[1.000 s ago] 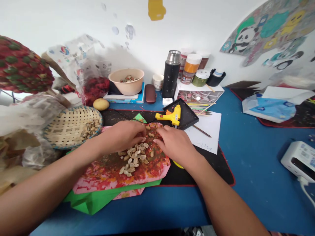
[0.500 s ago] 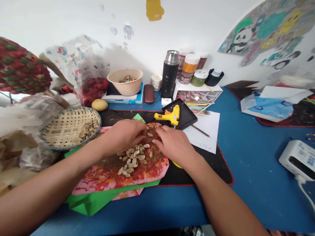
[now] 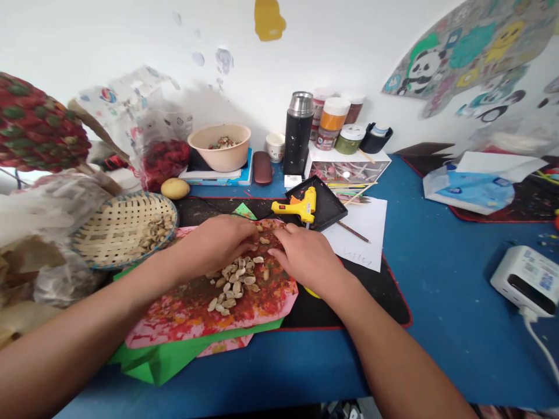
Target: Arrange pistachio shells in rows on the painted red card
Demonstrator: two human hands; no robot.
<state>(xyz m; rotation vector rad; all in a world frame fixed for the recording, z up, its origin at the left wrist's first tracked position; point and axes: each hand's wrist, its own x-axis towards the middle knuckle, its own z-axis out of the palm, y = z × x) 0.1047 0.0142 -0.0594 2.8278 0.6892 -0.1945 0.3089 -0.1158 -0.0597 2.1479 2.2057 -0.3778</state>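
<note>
A sheet painted in red and brown [image 3: 196,317] lies before me with a pile of peanut shells [image 3: 236,279] on its middle. My left hand [image 3: 227,238] rests low over the sheet's far part, its fingers loosely curved, with thumb and fingers apart. Opposite it, my right hand [image 3: 305,256] reaches in from the right, thumb spread from the fingers. A few loose shells [image 3: 264,240] lie between the two hands. The fingertips are near the sheet's far edge; whether they touch shells there I cannot tell.
Left stands a woven basket [image 3: 117,227] with more shells. Behind the sheet are a yellow glue gun [image 3: 301,205] on a black tray [image 3: 329,206], a black thermos [image 3: 298,137] and a beige bowl [image 3: 218,154]. A white charger block [image 3: 526,282] sits far right.
The whole view has shifted slightly, objects appearing a little further left. Both hands keep nearly the same place over the sheet, and the shells look unchanged.
</note>
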